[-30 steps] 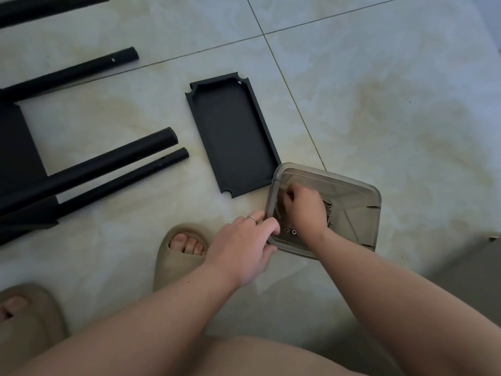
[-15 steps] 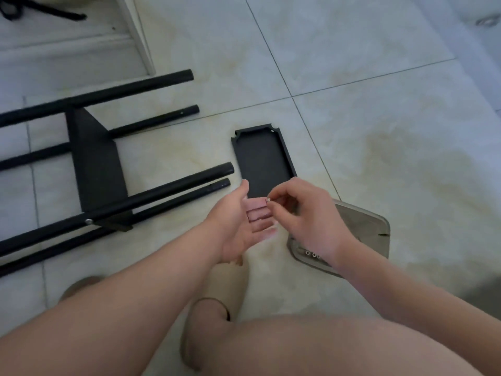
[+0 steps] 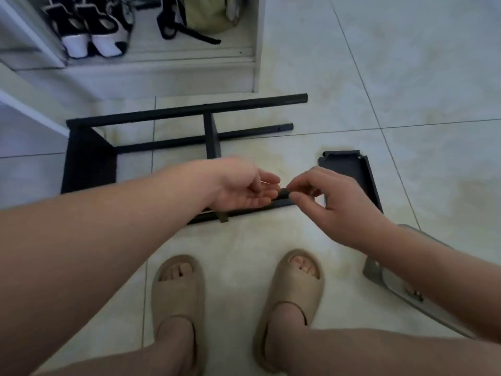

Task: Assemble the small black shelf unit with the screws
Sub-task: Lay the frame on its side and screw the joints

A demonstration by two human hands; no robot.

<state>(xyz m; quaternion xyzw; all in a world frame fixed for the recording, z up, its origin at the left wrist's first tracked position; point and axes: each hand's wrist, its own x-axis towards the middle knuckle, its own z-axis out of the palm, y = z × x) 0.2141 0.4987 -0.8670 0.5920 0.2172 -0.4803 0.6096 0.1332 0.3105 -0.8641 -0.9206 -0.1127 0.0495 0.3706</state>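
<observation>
Frame: the black metal shelf frame (image 3: 187,113) lay on its side on the pale tiled floor (image 3: 406,77), just beyond both hands. Its long axis ran left-right, free leg ends pointing right.
Left hand (image 3: 244,189): palm up, loosely cupped.
Right hand (image 3: 339,204): fingertips pinched narrow; whether they held a screw could not be told.
Risk: a screw fumbled between the hands could drop and roll away over the smooth tile.

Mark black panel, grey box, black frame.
Loose black rectangular shelf panel (image 3: 352,166), head view, inner face.
Translucent grey plastic box (image 3: 379,275), head view, left wall.
Black shelf frame (image 3: 189,112), head view, far rail.
</observation>
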